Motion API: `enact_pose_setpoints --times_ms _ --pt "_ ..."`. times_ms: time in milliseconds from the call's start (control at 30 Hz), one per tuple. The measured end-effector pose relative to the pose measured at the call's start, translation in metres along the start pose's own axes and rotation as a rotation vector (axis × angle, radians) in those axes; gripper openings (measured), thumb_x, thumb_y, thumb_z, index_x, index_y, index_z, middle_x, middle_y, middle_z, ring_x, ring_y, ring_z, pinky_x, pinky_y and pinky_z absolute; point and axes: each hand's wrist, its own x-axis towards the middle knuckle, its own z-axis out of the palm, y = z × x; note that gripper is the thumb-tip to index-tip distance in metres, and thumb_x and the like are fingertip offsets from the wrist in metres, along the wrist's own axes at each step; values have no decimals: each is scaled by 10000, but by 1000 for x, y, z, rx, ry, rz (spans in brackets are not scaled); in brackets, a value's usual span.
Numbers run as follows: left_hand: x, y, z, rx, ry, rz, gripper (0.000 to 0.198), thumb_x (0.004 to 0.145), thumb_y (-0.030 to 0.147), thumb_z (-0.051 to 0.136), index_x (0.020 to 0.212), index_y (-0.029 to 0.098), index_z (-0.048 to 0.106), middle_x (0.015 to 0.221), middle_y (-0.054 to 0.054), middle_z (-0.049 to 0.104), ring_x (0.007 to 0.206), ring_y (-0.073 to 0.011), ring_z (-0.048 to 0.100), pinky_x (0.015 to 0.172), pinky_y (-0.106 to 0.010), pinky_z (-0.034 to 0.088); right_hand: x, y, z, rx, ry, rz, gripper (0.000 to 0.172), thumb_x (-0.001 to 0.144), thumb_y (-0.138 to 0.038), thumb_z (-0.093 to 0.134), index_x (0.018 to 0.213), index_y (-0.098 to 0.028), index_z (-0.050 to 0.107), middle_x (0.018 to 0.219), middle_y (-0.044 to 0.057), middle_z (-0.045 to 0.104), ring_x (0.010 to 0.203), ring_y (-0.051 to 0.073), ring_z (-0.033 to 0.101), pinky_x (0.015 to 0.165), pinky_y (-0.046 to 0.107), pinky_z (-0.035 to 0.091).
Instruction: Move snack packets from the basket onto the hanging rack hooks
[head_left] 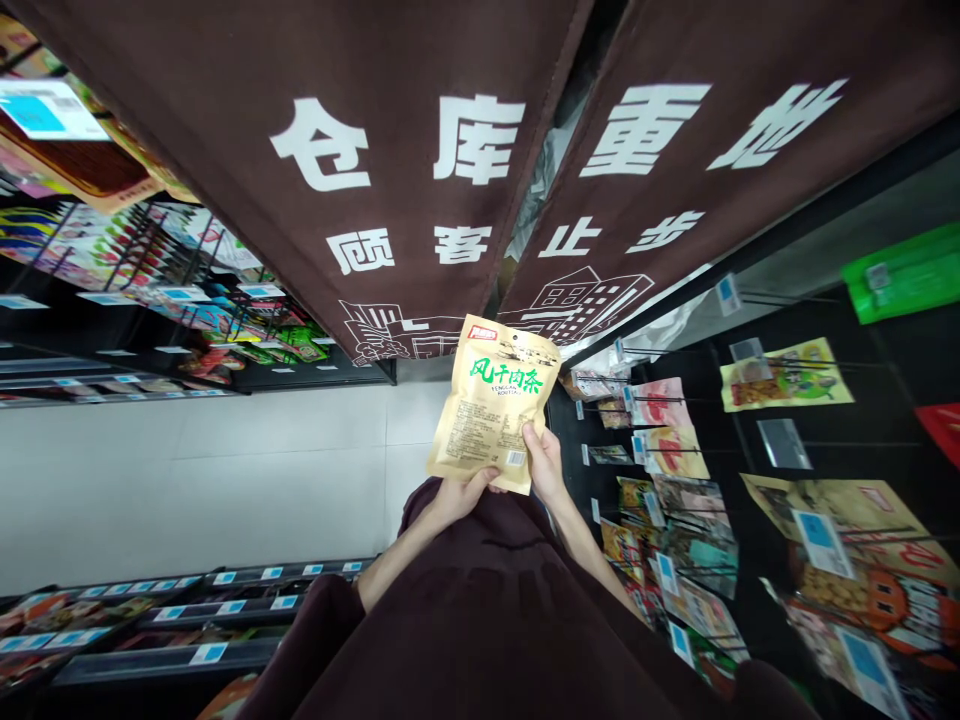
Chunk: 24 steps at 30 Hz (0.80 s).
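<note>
A tan snack pouch (487, 420) with green Chinese lettering, fine print and a barcode is held up in front of my body. My left hand (466, 492) grips its bottom edge, thumb on the printed face and the other fingers hidden behind. At the lower right edge, my right hand (545, 462) pinches the pouch, its thumb beside the barcode. The pouch tilts slightly, and its top end overlaps the lower part of a brown curtain (420, 60).
The curtain bears white Chinese characters and hangs in two halves. A left shelf (247, 375) carries hanging snack packs. Packets such as a yellow bag (780, 375) hang on hooks along the right black rack. Low shelving (180, 655) with price tags stands lower left, beyond grey floor tiles (285, 450).
</note>
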Motion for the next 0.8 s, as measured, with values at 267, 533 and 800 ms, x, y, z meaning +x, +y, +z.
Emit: enact_pose_setpoints --times_ms 267,533,800 --pt "-2 -2 -3 34 1 41 406 953 430 497 750 147 705 701 -68 725 682 -203 698 699 -329 599 2 0 3 -21 -12 -6 299 845 -477 665 865 -179 655 805 11 684 676 150 603 613 255 492" --pt "-3 -4 -2 71 2 67 442 967 456 465 760 155 713 711 -59 731 686 -192 699 720 -317 597 0 -5 6 -63 -19 16 336 838 -515 653 895 -185 660 821 23 699 657 163 612 611 277 509" --pt "-4 -2 0 119 22 69 469 962 479 454 743 159 717 711 -65 740 711 -208 713 768 -338 598 0 -6 5 -72 -1 13 325 834 -509 662 879 -186 667 817 16 698 665 156 613 601 265 504"
